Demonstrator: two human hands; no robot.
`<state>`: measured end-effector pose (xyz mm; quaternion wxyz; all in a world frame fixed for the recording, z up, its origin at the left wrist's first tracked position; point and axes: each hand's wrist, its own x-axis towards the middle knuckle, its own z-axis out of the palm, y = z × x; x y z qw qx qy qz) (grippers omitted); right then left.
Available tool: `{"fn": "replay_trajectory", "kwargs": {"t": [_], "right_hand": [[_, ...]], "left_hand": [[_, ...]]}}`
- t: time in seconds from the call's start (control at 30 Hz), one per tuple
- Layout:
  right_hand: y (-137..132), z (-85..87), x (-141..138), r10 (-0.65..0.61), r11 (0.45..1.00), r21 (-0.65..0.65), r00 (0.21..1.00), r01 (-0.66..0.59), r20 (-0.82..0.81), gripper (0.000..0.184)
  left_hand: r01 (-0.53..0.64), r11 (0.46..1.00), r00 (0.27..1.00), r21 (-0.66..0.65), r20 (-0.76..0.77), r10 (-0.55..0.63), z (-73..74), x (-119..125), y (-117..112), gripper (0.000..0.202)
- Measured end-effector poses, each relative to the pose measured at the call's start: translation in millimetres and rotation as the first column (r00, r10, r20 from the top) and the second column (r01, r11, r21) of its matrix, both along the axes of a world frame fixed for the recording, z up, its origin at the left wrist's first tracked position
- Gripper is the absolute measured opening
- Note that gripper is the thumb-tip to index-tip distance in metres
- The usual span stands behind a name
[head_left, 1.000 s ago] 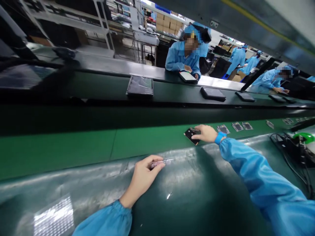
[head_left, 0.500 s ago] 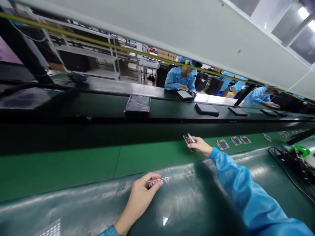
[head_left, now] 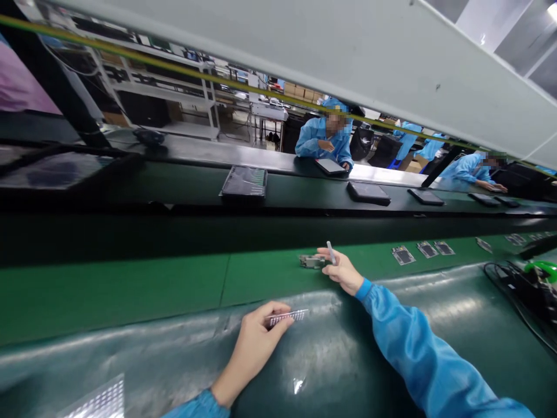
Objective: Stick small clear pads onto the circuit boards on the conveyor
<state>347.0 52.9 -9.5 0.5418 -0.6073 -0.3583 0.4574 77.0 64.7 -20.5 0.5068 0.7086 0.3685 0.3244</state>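
Pinched in my left hand [head_left: 265, 331] is a clear plastic sheet with rows of small pale dots [head_left: 287, 317], over the near table edge. My right hand [head_left: 342, 270], reaching over the green belt, holds a slim white pen-like stick [head_left: 331, 253] that points upward. A small circuit board [head_left: 311, 262] is at this hand's fingertips, low over or on the belt; whether the fingers still grip it I cannot tell. At the lower left lies another dotted sheet [head_left: 102, 400].
Several circuit boards [head_left: 402, 255] lie along the green belt [head_left: 174, 284] to the right. Black tablet-like units [head_left: 369, 193] rest on the far line, where a person in blue [head_left: 324, 136] works. Cables [head_left: 513, 284] are at the right, and a pale panel [head_left: 304, 52] hangs overhead.
My right hand has moved left and slightly down, and the board has gone from tilted to nearly flat beside the fingers. My left hand keeps its pinch on the dotted sheet.
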Motion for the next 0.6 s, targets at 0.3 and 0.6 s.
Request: {"fn": "replay_trajectory", "kwargs": {"t": [0.3, 0.6], "right_hand": [[3, -7.4, 28, -0.12, 0.991, 0.001, 0.912, 0.13, 0.393, 0.025], [3, 11.8, 41, 0.091, 0.995, -0.099, 0.748, -0.033, 0.657, 0.032]], "left_hand": [[-0.018, 0.999, 1.0, 0.027, 0.011, 0.018, -1.7, 0, 1, 0.015], [-0.009, 1.0, 1.0, -0.002, 0.028, 0.009, 3.3, 2, -3, 0.013]]}}
